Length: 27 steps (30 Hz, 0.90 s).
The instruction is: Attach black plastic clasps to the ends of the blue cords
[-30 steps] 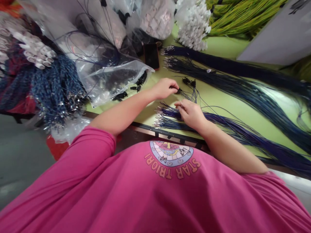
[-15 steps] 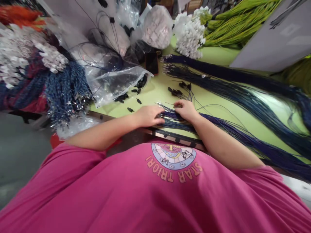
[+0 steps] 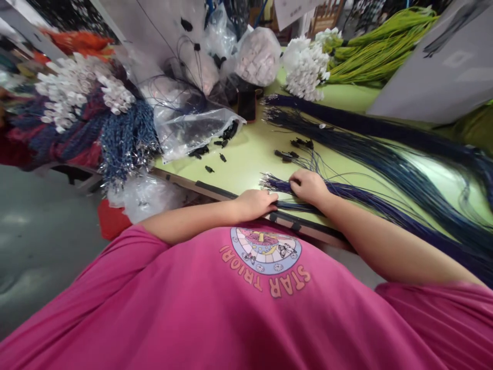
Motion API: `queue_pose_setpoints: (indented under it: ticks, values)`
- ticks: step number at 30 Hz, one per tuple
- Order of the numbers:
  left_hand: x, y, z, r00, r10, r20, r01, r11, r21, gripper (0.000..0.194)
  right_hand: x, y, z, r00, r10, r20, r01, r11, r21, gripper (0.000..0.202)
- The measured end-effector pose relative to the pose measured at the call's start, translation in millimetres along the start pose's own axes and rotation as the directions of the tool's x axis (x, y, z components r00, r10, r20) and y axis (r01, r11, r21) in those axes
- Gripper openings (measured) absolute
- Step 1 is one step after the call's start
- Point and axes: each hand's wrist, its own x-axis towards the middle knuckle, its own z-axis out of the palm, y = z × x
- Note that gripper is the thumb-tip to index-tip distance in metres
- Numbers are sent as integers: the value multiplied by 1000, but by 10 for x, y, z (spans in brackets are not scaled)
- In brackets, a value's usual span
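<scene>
My left hand (image 3: 254, 204) is closed at the table's front edge, with its fingers on the ends of a thin bundle of dark teal wires (image 3: 295, 205). My right hand (image 3: 308, 186) curls its fingers over a purple-blue wire bundle (image 3: 356, 198) just behind. That bundle's bare silvery tips (image 3: 266, 181) stick out to the left of my right hand. Beyond the hands lie several wires with black connectors (image 3: 287, 155). How firmly the right fingers grip is partly hidden.
Two larger dark wire bundles (image 3: 370, 139) stretch across the table's (image 3: 254, 149) right side. A clear plastic bag (image 3: 192, 131) with loose black connectors (image 3: 209, 169) lies left of a phone (image 3: 247, 106). White-connector bundles (image 3: 82, 90) hang at far left. A grey panel (image 3: 435, 77) stands right.
My left hand has left the purple bundle's tips and come down to the teal wires at the front edge. My right hand stays on the purple bundle. The view has shifted slightly.
</scene>
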Motion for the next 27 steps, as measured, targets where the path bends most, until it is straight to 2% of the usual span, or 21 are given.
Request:
queue_pose_setpoints:
  ticks: [3, 6, 11, 13, 17, 19, 20, 21, 22, 23, 25, 26, 27]
  values:
    - [196, 182, -38, 999, 53, -7, -53, 999, -5, 34, -146, 226, -97, 1000, 17, -8, -17, 1000, 20, 25]
    - [348, 248, -116, 998, 53, 19, -53, 999, -12, 33, -200, 338, -162, 998, 69, -9, -68, 997, 27, 24]
    - [310, 219, -154, 996, -2, 89, 7, 998, -57, 34, -186, 205, -204, 985, 170, 16, -170, 984, 59, 23]
    - [241, 218, -120, 997, -24, 79, 31, 995, -92, 35, -199, 120, -212, 989, 142, 34, -144, 988, 51, 26]
    - [155, 239, -51, 995, -103, 9, 100, 939, -328, 30, -254, 44, -227, 996, 55, 75, -56, 998, 9, 38]
    - [161, 220, -51, 969, -229, -96, 151, 850, -505, 25, -273, 50, -227, 995, 47, 84, -47, 999, -2, 38]
    - [177, 196, -67, 931, -330, -158, 168, 770, -615, 22, -277, 58, -223, 995, 51, 84, -50, 999, -5, 38]
    - [198, 165, -92, 874, -441, -203, 163, 660, -734, 18, -277, 69, -215, 995, 58, 81, -58, 998, -4, 37]
    - [219, 133, -127, 797, -562, -223, 113, 501, -858, 14, -272, 80, -204, 995, 65, 73, -65, 998, 0, 37]
    - [236, 107, -166, 758, -636, -144, 47, 273, -961, 12, -267, 90, -190, 995, 74, 62, -74, 997, 6, 37]
    - [226, 107, -237, 806, -583, 106, -25, -213, -977, 14, -258, 101, -161, 997, 72, 22, -73, 997, 22, 35]
    - [189, 143, -258, 842, -504, 193, -16, -381, -924, 15, -258, 99, -147, 998, 68, 9, -68, 997, 19, 34]
    - [126, 200, -263, 874, -424, 238, 6, -480, -877, 16, -263, 91, -134, 998, 63, -3, -63, 998, 5, 34]
